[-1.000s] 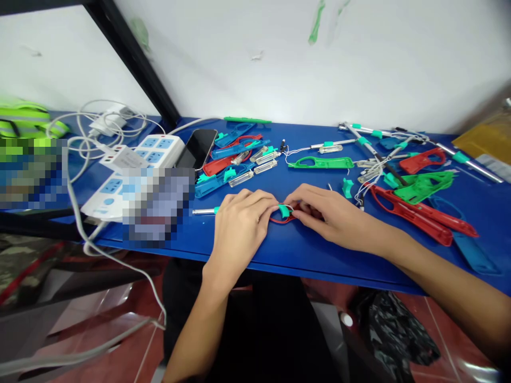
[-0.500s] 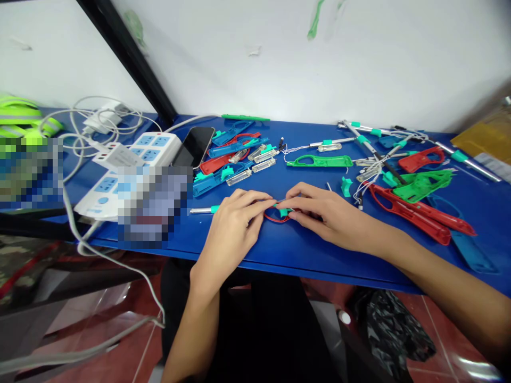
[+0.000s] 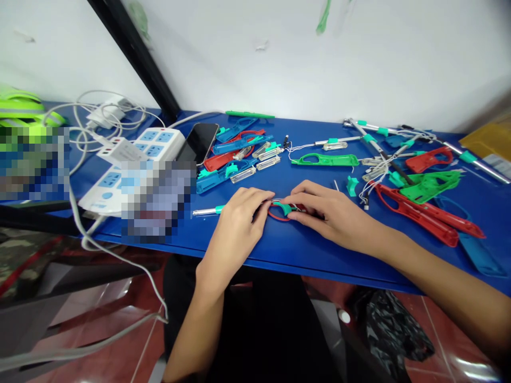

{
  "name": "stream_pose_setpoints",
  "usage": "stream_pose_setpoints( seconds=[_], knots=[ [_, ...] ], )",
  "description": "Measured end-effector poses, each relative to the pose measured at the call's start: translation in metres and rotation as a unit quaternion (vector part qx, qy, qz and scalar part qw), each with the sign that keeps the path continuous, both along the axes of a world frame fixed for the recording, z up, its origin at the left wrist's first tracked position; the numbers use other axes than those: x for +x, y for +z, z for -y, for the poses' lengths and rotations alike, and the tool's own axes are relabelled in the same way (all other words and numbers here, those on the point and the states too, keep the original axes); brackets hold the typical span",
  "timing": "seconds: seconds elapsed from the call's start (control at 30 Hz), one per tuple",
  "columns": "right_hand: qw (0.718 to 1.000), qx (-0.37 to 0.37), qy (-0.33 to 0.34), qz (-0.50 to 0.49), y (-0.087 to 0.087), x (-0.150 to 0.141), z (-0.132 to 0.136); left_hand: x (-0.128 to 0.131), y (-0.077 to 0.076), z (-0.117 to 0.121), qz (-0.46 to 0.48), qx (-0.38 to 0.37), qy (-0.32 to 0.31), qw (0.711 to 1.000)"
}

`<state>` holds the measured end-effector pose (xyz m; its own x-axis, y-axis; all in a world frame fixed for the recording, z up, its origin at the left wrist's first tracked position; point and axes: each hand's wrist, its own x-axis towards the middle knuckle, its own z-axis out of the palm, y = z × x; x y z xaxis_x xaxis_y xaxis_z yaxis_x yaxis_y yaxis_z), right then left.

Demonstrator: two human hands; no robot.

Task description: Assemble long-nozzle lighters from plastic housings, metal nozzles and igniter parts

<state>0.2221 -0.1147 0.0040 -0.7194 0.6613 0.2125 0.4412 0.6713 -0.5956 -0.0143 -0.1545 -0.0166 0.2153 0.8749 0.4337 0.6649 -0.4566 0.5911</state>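
Note:
On the blue table, a red lighter shell point(image 3: 278, 217) with a ring-shaped trigger guard lies between my hands. A teal trigger point(image 3: 285, 208) sits inside its ring, with thin white wires along the top edge. My left hand point(image 3: 239, 223) closes on the shell's left end, thumb and fingers pinched together. From the other side, my right hand point(image 3: 335, 215) grips the right end, its fingertips beside the trigger; much of the shell is hidden under the fingers. A metal lighter tube point(image 3: 205, 211) with a teal collar sticks out left of my left hand.
Blue and red shells with clear fuel tanks point(image 3: 243, 175) lie behind my left hand. A green shell point(image 3: 325, 159), wired metal tubes and red shells point(image 3: 419, 215) spread to the right. At left are a phone point(image 3: 198, 142), a power strip point(image 3: 163, 136) and looping white cables.
My left fingers have drawn back slightly left from the trigger, and my right fingertips have shifted, so more of the trigger and ring shows. The whole view has shifted slightly.

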Motion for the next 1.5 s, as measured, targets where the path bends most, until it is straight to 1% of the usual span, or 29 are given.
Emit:
stream_pose_setpoints(
  seconds=[0.1, 0.27, 0.43, 0.57, 0.77, 0.87, 1.03, 1.27, 1.33, 1.5],
  knots=[
    [1.0, 0.007, -0.004, 0.007, 0.0, 0.0, 0.001, -0.001, -0.001, 0.0, 0.008, 0.005, -0.009, 1.0],
    [0.999, 0.03, -0.037, 0.02, -0.001, -0.003, 0.002, -0.003, -0.001, 0.0, 0.006, 0.0, -0.041, 0.999],
    [0.999, 0.036, -0.031, 0.016, -0.001, -0.003, 0.003, -0.004, -0.001, 0.001, 0.004, 0.008, -0.058, 0.998],
    [0.999, 0.032, -0.027, 0.017, -0.001, -0.002, 0.002, -0.004, 0.001, 0.001, 0.009, -0.003, -0.074, 0.997],
    [0.998, 0.046, -0.028, 0.028, -0.002, -0.002, 0.002, -0.003, 0.002, 0.003, 0.021, -0.01, -0.08, 0.997],
    [0.997, 0.06, -0.037, 0.042, -0.003, -0.004, 0.004, -0.003, 0.0, 0.003, 0.016, -0.01, -0.085, 0.996],
    [0.995, 0.078, -0.03, 0.055, -0.003, -0.008, 0.005, -0.003, -0.002, 0.001, 0.001, -0.018, -0.083, 0.996],
    [0.98, 0.136, -0.089, 0.114, -0.005, -0.012, 0.007, 0.0, -0.001, 0.001, -0.046, -0.035, -0.072, 0.996],
    [0.979, 0.138, -0.095, 0.115, -0.006, -0.012, 0.007, 0.0, 0.0, 0.002, -0.056, -0.032, -0.073, 0.995],
    [0.986, 0.113, -0.085, 0.091, -0.006, -0.009, 0.005, 0.002, 0.003, 0.004, -0.061, -0.029, -0.076, 0.995]
  ],
)
